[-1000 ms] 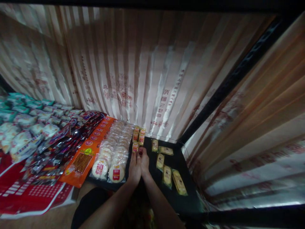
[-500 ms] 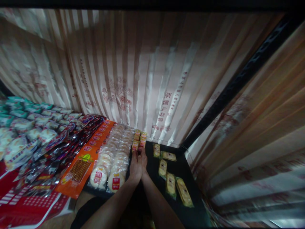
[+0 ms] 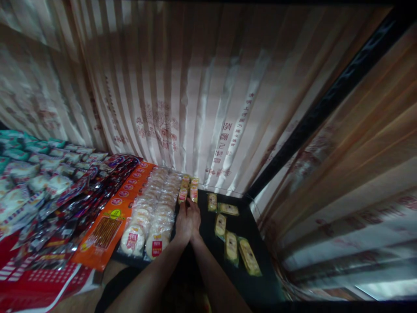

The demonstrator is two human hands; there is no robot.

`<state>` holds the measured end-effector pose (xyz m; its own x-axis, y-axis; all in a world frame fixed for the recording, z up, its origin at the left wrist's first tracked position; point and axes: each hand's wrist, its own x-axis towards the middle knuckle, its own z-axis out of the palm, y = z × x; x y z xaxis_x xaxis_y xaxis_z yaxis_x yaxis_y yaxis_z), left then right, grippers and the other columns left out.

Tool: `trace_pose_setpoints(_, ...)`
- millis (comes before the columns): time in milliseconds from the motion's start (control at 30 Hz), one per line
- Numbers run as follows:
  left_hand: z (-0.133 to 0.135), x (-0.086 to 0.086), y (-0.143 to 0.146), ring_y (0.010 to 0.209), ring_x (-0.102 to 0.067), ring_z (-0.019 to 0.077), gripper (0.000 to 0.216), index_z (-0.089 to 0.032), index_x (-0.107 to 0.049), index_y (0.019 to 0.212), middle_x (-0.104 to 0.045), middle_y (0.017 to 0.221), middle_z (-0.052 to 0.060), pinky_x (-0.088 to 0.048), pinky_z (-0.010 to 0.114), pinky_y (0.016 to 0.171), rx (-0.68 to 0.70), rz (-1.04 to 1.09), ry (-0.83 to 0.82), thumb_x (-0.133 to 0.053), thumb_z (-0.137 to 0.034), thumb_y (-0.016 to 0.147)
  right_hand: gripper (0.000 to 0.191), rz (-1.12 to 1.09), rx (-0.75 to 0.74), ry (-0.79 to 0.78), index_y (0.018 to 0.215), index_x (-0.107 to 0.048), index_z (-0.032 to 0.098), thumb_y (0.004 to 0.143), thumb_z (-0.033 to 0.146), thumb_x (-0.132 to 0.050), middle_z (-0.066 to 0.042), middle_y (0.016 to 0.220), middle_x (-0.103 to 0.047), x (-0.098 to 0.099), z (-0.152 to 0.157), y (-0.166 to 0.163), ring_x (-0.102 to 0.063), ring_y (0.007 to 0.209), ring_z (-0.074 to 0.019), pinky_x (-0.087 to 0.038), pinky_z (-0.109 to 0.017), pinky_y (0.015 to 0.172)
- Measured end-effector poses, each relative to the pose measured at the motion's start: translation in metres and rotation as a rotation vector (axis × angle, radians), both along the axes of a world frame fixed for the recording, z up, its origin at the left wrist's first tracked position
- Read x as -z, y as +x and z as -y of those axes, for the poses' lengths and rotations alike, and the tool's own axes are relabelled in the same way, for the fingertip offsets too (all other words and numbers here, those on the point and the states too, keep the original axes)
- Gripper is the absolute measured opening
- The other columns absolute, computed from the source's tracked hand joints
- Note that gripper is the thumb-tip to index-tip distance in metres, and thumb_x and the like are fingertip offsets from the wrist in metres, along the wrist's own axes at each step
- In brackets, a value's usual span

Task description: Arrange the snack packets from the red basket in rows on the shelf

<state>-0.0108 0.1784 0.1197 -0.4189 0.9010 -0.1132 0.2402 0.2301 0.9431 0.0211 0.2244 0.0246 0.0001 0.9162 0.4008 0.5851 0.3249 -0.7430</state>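
Observation:
My left hand (image 3: 183,221) and my right hand (image 3: 194,217) lie side by side, touching, with fingers stretched forward. Their fingertips reach the near ends of several small yellow snack packets (image 3: 183,194) set in two short columns. The left fingertips are at the left column, the right ones at the right column (image 3: 193,192). Whether they press on the packets is too dim to tell. Left of my hands run two rows of clear-wrapped round white rice crackers (image 3: 157,247). To the right, several loose yellow wrapped snacks (image 3: 231,248) lie at different angles on the black surface (image 3: 208,243).
An orange bag of stick snacks (image 3: 107,230) lies left of the crackers. Farther left are dark shiny packets (image 3: 87,187), white packets (image 3: 58,182) and a red basket (image 3: 35,278). A pleated curtain (image 3: 182,95) hangs behind, and a black bar (image 3: 309,117) slants up at right.
The view has shifted slightly, so everything sits a little farther left and up in the picture. Both hands stay at the near ends of the small yellow packets.

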Motion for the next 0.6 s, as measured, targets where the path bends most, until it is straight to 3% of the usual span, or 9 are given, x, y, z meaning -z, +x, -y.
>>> trace_pose_setpoints(200,0.013,0.007,-0.010,0.124,-0.042,0.0220,0.048,-0.001,-0.040,0.128,-0.045,0.134,0.020,-0.029,0.031,0.106,0.037,-0.040,-0.056,-0.032,-0.020,0.085,0.040,-0.062,0.032,0.000,0.108,-0.060,0.016,0.073,0.015,-0.039,-0.010,0.109,-0.061,-0.014,0.020,0.013,-0.053,0.103,-0.0181,-0.040,-0.033,0.093)
trace_pose_setpoints(433,0.041,0.010,0.007,0.123,-0.044,0.0213,0.043,-0.007,-0.051,0.120,-0.050,0.130,0.016,-0.028,0.032,0.106,0.094,-0.094,-0.090,-0.032,-0.024,0.086,0.038,-0.026,0.064,-0.010,0.106,-0.060,0.016,0.077,0.019,-0.036,-0.010,0.109,-0.058,-0.024,0.061,0.032,-0.052,0.104,-0.0178,-0.040,-0.032,0.093)
trace_pose_setpoints(600,0.058,0.014,0.020,0.121,-0.045,0.0207,0.046,-0.007,-0.049,0.123,-0.051,0.130,0.015,-0.029,0.030,0.105,0.175,-0.018,-0.118,-0.032,-0.029,0.087,0.039,0.165,0.190,0.035,0.110,-0.060,0.018,0.076,0.020,-0.040,-0.012,0.128,-0.049,-0.041,0.081,0.060,-0.037,0.121,-0.0268,-0.031,-0.046,0.099)
